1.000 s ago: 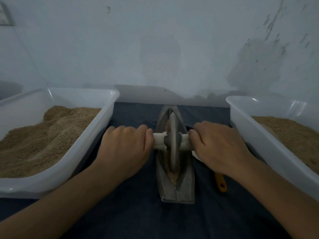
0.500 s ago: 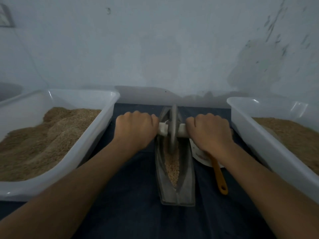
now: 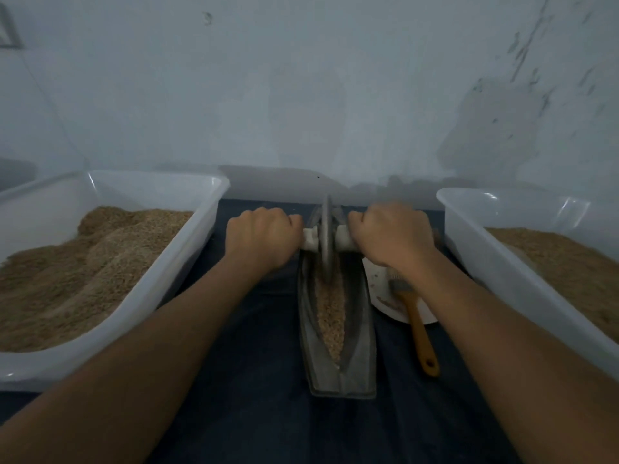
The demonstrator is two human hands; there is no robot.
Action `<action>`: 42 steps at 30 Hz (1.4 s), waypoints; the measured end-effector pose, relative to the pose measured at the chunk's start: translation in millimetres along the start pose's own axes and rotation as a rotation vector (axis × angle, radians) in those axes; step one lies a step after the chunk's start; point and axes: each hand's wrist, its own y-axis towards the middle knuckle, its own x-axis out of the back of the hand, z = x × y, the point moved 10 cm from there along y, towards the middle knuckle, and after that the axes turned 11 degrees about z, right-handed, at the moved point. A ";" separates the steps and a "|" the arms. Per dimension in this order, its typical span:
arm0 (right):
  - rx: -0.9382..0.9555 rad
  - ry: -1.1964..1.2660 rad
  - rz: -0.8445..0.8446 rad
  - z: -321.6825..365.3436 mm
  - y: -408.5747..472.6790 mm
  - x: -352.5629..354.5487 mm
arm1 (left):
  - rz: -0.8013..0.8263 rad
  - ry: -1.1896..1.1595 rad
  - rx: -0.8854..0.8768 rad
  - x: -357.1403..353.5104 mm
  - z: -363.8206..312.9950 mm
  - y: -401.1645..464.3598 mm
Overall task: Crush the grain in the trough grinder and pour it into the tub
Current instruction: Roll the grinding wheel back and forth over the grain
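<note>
A grey boat-shaped trough grinder lies lengthwise on the dark cloth in the middle. Tan grain fills its groove. The metal wheel stands upright at the trough's far end, on a pale axle handle. My left hand grips the axle's left end and my right hand grips its right end, both fists curled round it. A white tub on the left holds a heap of grain. Another white tub on the right holds a flatter layer.
A white plate lies right of the trough, partly under my right forearm. On it rests a brush with an orange handle. A pale wall rises close behind. Dark cloth covers the surface toward me.
Both hands have pushed the wheel away from me, from the trough's middle to its far end. More grain in the near groove now shows.
</note>
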 end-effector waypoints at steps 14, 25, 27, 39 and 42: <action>0.205 0.022 -0.345 16.7 -115.8 21.0 | -0.205 -0.228 -0.045 40.6 -3.0 -110.5; -0.048 0.097 -0.072 -15.6 -14.6 -13.2 | 0.020 -0.299 0.198 10.6 15.9 19.4; -0.034 0.088 -0.076 -13.9 -19.9 -13.7 | 0.000 -0.282 0.225 12.9 17.3 17.5; 0.196 0.020 -0.392 17.7 -118.6 21.7 | -0.238 -0.291 0.022 36.3 0.3 -108.8; 0.148 0.023 -0.377 11.3 -99.2 16.3 | -0.223 -0.295 0.044 32.9 2.3 -79.3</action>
